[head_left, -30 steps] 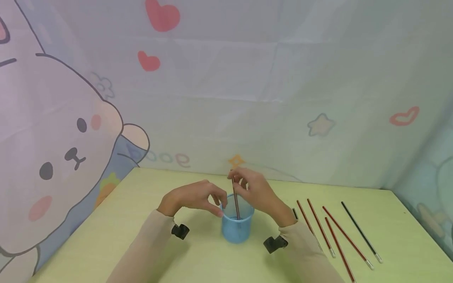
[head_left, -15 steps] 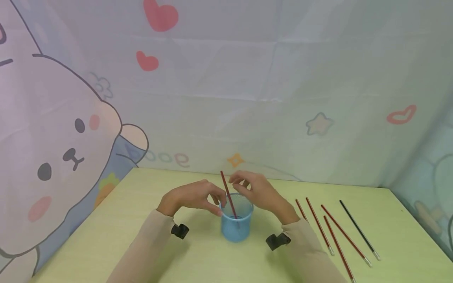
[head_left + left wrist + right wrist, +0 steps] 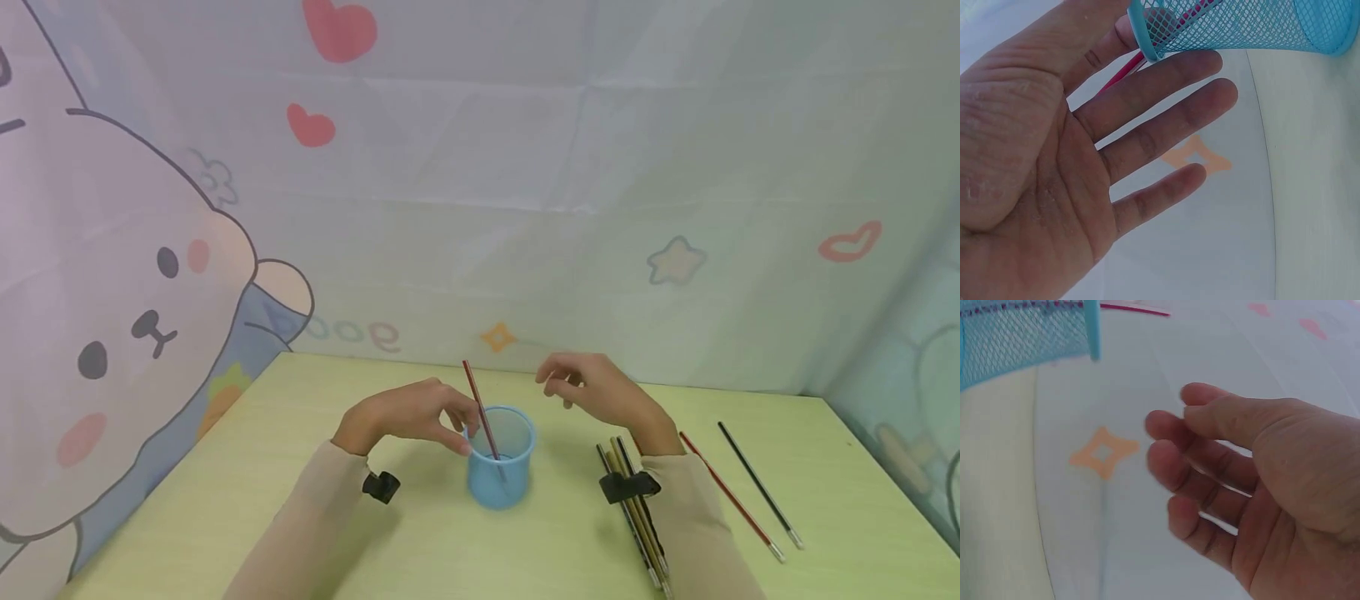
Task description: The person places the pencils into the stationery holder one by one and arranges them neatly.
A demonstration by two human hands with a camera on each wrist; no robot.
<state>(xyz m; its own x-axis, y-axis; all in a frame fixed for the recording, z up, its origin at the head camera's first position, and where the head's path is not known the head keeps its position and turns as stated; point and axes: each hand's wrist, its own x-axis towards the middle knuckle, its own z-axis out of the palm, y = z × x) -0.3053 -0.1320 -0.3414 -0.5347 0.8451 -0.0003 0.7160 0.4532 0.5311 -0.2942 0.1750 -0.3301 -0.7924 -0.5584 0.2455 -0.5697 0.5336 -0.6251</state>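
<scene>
A light-blue mesh pencil cup (image 3: 498,487) stands upright on the table. One red pencil (image 3: 480,404) leans in it, its upper end sticking out toward the back left. My left hand (image 3: 411,414) holds the cup's left rim between thumb and index finger. In the left wrist view the other fingers (image 3: 1166,134) extend loosely below the cup (image 3: 1229,28), and the index fingertip shows behind the mesh. To the right of the cup, my right hand (image 3: 600,387) is raised with loosely bent fingers, apart from it. Nothing lies between those fingers in the right wrist view.
Several black and gold pencils (image 3: 637,521) lie close together, partly under my right forearm in the head view. Farther right are a red pencil (image 3: 731,496) and a black pencil (image 3: 759,483). A printed cloth (image 3: 480,208) hangs behind the table (image 3: 435,550).
My right hand lets go of the red pencil, which tips left against the rim, and moves right. The forearm uncovers the black and gold pencils and covers several red ones. My left hand stays put.
</scene>
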